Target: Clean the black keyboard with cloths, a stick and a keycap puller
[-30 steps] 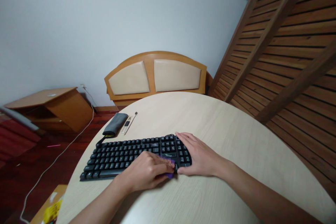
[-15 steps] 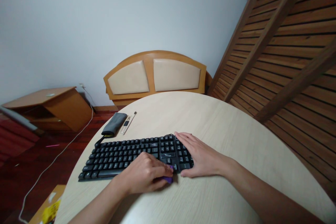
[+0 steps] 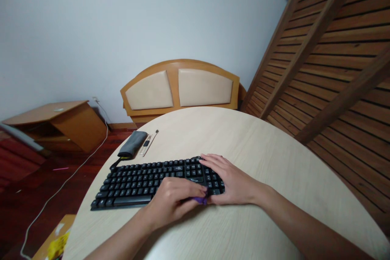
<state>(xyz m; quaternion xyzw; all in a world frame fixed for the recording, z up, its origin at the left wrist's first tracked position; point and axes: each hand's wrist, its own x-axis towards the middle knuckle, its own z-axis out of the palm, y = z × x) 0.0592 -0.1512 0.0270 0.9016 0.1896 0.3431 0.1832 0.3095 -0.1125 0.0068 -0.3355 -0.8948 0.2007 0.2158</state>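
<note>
A black keyboard point(image 3: 137, 178) lies flat on the pale round table point(image 3: 243, 138). My left hand point(image 3: 173, 199) is closed on a small purple cloth point(image 3: 200, 200), pressed at the keyboard's front edge near the number keys. Most of the cloth is hidden under my fingers. My right hand point(image 3: 230, 178) spans the keyboard's right end, fingers over the far corner and thumb by the front edge, holding it. The left thumb and fingertips come close to the right thumb.
Behind the keyboard's left end lie a grey pouch point(image 3: 132, 144), a small dark-headed brush point(image 3: 151, 142) and a slim piece with a black square point(image 3: 146, 143). A wooden headboard point(image 3: 179, 65) stands beyond the table, wooden slats point(image 3: 329, 61) rise at right, and a white cable point(image 3: 76, 170) crosses the floor.
My left hand has slid a little to the right along the keyboard's front edge with the purple cloth. The right hand's fingers have shifted slightly left; the keyboard has stayed put.
</note>
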